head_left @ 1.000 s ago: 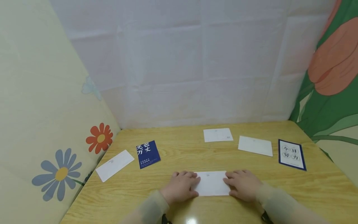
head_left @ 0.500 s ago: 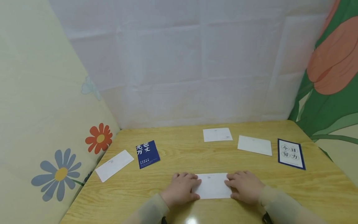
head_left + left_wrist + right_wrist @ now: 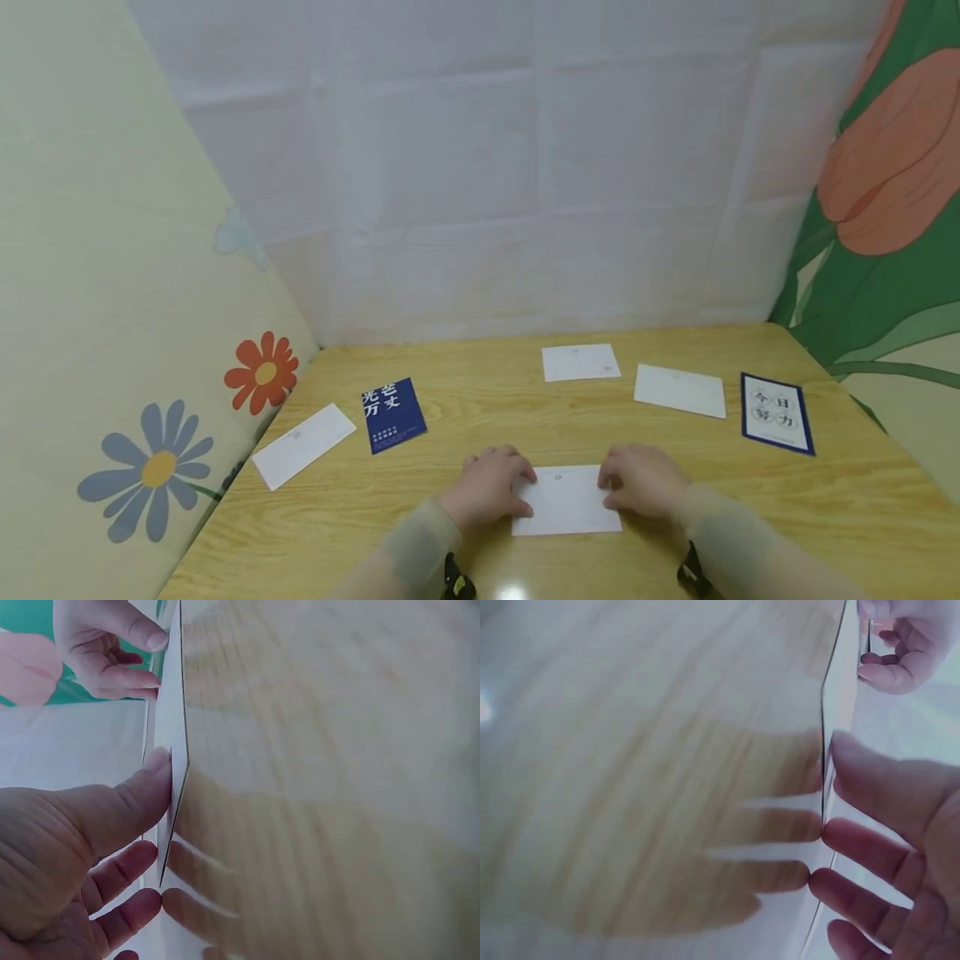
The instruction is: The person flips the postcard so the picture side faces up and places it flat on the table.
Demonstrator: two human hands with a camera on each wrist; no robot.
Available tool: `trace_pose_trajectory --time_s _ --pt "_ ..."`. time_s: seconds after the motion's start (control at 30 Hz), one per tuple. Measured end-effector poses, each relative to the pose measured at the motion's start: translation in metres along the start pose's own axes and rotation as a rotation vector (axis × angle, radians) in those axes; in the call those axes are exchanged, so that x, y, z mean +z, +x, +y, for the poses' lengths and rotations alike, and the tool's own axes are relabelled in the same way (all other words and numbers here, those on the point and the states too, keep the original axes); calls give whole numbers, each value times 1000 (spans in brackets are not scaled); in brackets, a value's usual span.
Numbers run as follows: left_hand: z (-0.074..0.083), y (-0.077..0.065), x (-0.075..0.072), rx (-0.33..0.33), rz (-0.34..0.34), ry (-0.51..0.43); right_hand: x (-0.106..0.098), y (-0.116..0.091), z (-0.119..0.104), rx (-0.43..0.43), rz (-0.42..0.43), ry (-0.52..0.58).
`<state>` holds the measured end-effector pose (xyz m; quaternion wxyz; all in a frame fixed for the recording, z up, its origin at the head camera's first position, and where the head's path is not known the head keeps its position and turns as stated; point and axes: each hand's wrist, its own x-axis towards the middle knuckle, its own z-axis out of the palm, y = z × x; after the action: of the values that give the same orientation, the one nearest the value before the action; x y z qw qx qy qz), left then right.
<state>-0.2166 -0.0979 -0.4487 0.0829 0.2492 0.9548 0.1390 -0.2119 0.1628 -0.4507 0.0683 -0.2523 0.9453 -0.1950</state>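
Observation:
A white card [image 3: 567, 502] with a small printed mark near its far edge lies on the wooden table [image 3: 495, 425] in front of the person. The left hand [image 3: 489, 486] is at the card's left side, its thumb on the card's top face in the left wrist view and its fingertips on the table by the edge. At the right side is the right hand [image 3: 646, 481], fingers loosely bent. In the right wrist view its thumb [image 3: 859, 761] meets the card's edge while the fingertips touch the glossy tabletop. Neither hand's fingers are curled round the card.
Two white cards, one at the back [image 3: 581, 362] and one right of it [image 3: 679, 391], lie beyond the hands. A blue-bordered card [image 3: 777, 413] lies far right. On the left are a blue card [image 3: 394, 416] and another white card [image 3: 303, 446]. Fabric walls border the table.
The middle card has shifted slightly toward the person. Both hands have eased a little away from its near corners, which now show; the right hand's fingers are more bent.

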Motion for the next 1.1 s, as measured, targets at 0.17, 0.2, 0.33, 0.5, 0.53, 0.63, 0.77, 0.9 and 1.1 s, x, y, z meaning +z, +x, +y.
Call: trace_pose_trajectory --time_s 0.17,0.2,0.33,0.5,0.53,0.63,0.77,0.9,1.1 --pt "1 5 -1 -49 12 -48 1 7 -1 93 -4 71" --pt "0 6 -1 -65 13 -62 1 8 -1 102 -2 81" --pt "-2 8 -1 -117 9 -107 3 13 2 128 7 128" --pt "-8 10 1 -147 -7 -153 4 17 6 178 -14 188" --pt "-8 10 1 -152 -11 -164 4 18 6 188 -22 197" --pt "-9 11 0 -167 -17 -186 3 19 7 196 -36 202" --pt "-8 11 -2 -181 -8 -194 0 22 5 215 -46 207" --pt "-7 12 -4 -196 -1 -195 -1 24 5 228 -51 212" --pt "-10 15 -3 -193 8 -193 -1 28 7 245 -67 236"
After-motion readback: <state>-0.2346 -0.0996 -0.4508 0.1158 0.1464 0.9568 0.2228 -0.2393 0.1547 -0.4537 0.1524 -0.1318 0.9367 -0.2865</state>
